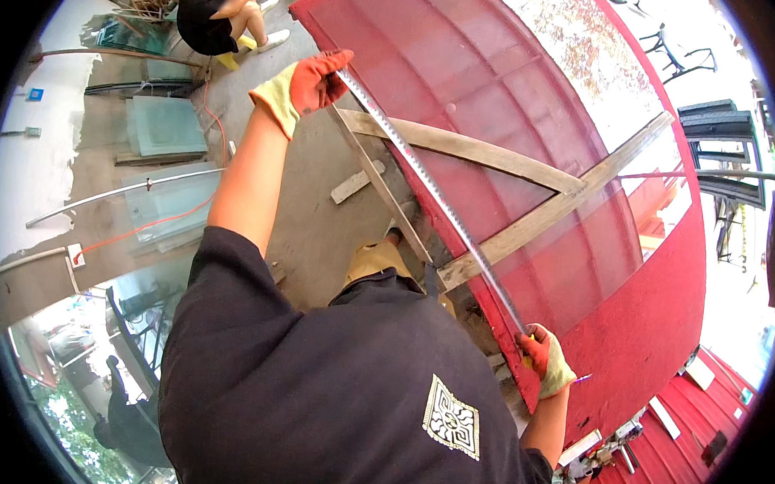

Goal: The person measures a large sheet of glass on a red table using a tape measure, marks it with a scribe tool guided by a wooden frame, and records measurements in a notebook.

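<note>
From eleven o'clock down to four o'clock, a silver strip [432, 195] stretches straight between two gloved hands, its long axis roughly following the near edge of the red table [632, 323]. Both hands grasp it: the left hand [303, 84] pinches the upper end, while the right hand [544, 360] curls round the lower end, over something yellow that is mostly hidden. Seen from the left hand, the strip heads toward five o'clock. It passes across two boards of the wood frame [533, 217], whose longest board points out to two o'clock; whether strip and wood touch, I cannot tell. Of the two hands, the left is nearer the frame, with one corner just below its fingertips; the right is farther off, beyond the lower corner toward four o'clock.
</note>
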The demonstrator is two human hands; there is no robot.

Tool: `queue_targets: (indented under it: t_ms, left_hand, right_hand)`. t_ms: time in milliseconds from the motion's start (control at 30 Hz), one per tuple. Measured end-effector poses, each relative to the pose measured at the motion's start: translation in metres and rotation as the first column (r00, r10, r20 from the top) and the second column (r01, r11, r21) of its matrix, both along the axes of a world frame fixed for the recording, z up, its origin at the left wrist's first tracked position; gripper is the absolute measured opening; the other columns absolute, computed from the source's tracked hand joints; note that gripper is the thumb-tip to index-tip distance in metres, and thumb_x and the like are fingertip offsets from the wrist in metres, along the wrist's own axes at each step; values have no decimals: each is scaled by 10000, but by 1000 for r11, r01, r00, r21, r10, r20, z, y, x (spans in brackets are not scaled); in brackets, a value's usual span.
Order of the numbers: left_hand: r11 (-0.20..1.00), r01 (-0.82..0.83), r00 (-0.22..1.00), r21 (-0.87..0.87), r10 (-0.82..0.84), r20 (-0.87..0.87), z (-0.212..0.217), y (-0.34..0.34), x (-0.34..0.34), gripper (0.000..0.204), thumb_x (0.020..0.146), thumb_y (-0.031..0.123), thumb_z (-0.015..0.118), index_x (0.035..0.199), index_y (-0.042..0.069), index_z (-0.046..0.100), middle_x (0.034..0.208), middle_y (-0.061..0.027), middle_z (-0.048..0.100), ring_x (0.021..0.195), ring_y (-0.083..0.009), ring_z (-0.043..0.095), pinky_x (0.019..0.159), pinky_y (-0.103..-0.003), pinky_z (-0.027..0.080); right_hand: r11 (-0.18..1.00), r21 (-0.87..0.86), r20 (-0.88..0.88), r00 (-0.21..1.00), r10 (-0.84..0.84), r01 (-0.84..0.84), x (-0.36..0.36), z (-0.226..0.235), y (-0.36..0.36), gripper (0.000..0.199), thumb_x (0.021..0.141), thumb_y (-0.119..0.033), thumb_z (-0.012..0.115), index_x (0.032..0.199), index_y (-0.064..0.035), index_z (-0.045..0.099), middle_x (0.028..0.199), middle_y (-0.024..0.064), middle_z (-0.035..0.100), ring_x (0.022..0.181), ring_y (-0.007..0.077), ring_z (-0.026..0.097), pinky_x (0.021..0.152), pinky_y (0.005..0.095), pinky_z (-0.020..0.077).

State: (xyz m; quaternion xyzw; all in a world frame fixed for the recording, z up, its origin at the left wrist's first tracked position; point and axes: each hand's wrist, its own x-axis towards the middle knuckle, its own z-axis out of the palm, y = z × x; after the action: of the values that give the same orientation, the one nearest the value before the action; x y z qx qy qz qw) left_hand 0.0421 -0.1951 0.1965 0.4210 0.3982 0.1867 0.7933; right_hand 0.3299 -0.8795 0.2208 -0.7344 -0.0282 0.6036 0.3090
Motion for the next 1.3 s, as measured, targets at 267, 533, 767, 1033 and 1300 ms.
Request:
queue_targets:
  t_ms: [267,533,767,1033,1300]
  left_hand:
    - [995,-102,995,16,102,-6,-7,64,-23,276,1096,324,716,1320,166,746,1063,49,710,901,-125,689,841,-299,613]
    - [822,-536,771,193,569,-284,-85,-59,-41,556,1082,638,548,1454,226,577,1400,-24,615,1352,-231,555,1190,-577,410]
    - [771,-400,908,-496,409,-96,-171,-220,1,802,935,598,837,1551,187,529,1303,-99,706,1200,-342,686,1091,-565,538]
    - [701,-468,818,-537,574,37,-196,-237,14,521,973,506,838,1310,163,638,1050,-25,741,974,-223,735,935,-436,598]
    - [688,-508,785,-519,618,50,-195,-214,22,508,947,509,862,1249,176,624,1030,-21,734,874,-216,734,831,-413,617]
  right_hand:
    - [1000,-22,-8,1000,-20,20,27,-36,-28,153,1037,-207,727,1028,-60,768,843,-27,696,699,105,597,629,301,467]
    - [959,141,-6,969,-248,246,36,-92,-17,211,1075,-229,712,1151,-45,781,941,0,760,777,123,662,687,301,520]
    - [799,290,164,795,-584,527,37,-186,56,172,1106,-226,672,1044,-73,718,845,-2,690,722,125,622,676,296,517]
    - [687,414,177,688,-704,597,28,-202,86,251,1114,-292,641,1043,-66,723,875,24,709,749,149,649,703,319,528]
    - [673,458,178,682,-709,580,22,-202,105,249,1113,-291,659,1093,-56,740,932,32,748,780,152,676,735,318,549]
